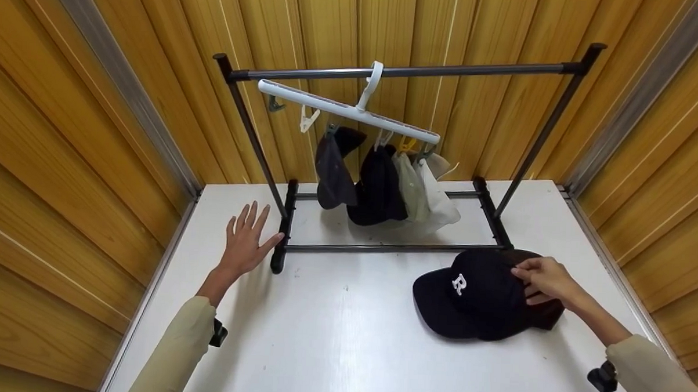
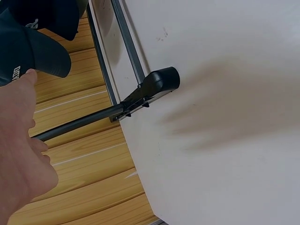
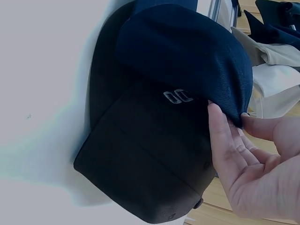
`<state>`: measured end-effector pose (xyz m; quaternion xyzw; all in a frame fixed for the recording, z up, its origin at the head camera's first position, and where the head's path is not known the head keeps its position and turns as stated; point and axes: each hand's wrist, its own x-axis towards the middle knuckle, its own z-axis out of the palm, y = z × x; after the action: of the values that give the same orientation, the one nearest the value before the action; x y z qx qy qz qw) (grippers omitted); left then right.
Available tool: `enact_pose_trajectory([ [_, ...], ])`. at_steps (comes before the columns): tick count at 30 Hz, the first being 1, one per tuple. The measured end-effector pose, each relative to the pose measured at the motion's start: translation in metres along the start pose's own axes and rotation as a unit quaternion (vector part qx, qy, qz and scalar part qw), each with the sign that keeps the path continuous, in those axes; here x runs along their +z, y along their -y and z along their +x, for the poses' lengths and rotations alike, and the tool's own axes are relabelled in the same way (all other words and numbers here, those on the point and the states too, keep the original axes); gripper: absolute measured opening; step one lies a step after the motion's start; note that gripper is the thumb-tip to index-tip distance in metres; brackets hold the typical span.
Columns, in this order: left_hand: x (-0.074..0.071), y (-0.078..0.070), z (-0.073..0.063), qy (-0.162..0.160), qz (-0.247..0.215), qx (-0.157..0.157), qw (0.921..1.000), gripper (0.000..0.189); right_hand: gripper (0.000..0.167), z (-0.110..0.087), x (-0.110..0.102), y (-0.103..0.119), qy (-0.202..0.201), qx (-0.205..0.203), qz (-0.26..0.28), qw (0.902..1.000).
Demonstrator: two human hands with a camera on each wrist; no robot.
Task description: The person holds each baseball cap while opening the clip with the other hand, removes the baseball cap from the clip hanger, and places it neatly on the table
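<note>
My right hand (image 1: 546,281) pinches the back edge of a navy baseball cap (image 1: 485,288) with a white R on its front. Beneath that cap lies a second, blackish-brown cap (image 3: 140,154) with pale lettering; the navy one covers part of it. Both are at the right front of the white table. My left hand (image 1: 246,242) has its fingers spread and holds nothing, close to the left post of the clothes rack (image 1: 382,248). From the rack's top bar hangs a tilted white clip hanger (image 1: 340,108), with a charcoal cap (image 1: 333,175), a black cap (image 1: 378,188), a sage cap (image 1: 412,189) and a white cap (image 1: 439,193) clipped on.
A white clip (image 1: 308,120) and a dark green clip (image 1: 275,104) at the hanger's raised left end hold nothing. The rack's black feet (image 1: 284,228) stand on the white table (image 1: 332,334). Wood-patterned walls (image 1: 83,152) enclose the table at the back and sides.
</note>
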<state>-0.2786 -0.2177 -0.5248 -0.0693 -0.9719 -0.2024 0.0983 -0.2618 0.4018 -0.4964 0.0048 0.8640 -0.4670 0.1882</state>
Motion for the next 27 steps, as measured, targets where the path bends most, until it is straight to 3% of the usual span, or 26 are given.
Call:
enact_pose_trajectory([
  [7, 0.001, 0.0, -0.003, -0.007, 0.005, 0.0, 1.0, 0.076, 0.04, 0.0, -0.003, 0.0, -0.005, -0.011, -0.019, 0.9997],
  [12, 0.0, -0.005, 0.001, -0.018, 0.005, 0.019, 0.9996, 0.075, 0.04, 0.0, -0.002, -0.001, -0.015, -0.013, -0.033, 0.9993],
  [20, -0.001, -0.016, 0.005, -0.016, 0.0, 0.033, 0.9993, 0.073, 0.043, 0.001, -0.007, 0.005, -0.053, -0.063, -0.058, 0.9949],
  [24, -0.003, -0.021, 0.006, -0.019, 0.002, 0.034, 0.9992, 0.073, 0.039, 0.004, -0.007, 0.011, -0.097, -0.109, -0.092, 0.985],
  [27, -0.005, -0.025, 0.008, -0.017, 0.004, 0.033, 0.9993, 0.071, 0.031, 0.008, -0.002, 0.016, -0.145, -0.157, -0.141, 0.9667],
])
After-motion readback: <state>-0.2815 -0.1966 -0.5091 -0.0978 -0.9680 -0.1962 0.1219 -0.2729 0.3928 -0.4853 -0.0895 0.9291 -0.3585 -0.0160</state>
